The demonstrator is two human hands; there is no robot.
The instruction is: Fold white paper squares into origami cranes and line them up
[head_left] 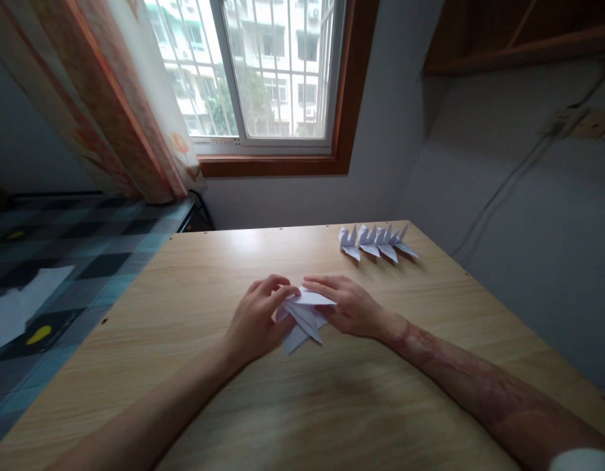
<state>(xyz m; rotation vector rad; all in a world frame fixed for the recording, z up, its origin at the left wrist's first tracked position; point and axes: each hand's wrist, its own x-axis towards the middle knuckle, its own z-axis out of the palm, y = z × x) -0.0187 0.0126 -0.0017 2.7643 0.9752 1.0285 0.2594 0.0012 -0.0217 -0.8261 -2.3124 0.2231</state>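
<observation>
Between both hands is a piece of folded white paper point(306, 316), with layered flaps and pointed ends hanging toward me. My left hand point(263, 313) grips its left side, fingers bent over the top edge. From the right, my right hand point(348, 304) pinches the other side, its fingers lying along the upper edge and the thumb underneath. The paper is held a little above the wooden table. Parts of its folds are hidden behind my fingers.
Several finished-looking white origami figures point(378, 242) stand in a row at the table's point(224, 261) far right. Left of the table, white paper sheets point(22, 304) lie on a checked bed cover point(101, 268). A barred window point(282, 72) and a curtain point(110, 98) are behind.
</observation>
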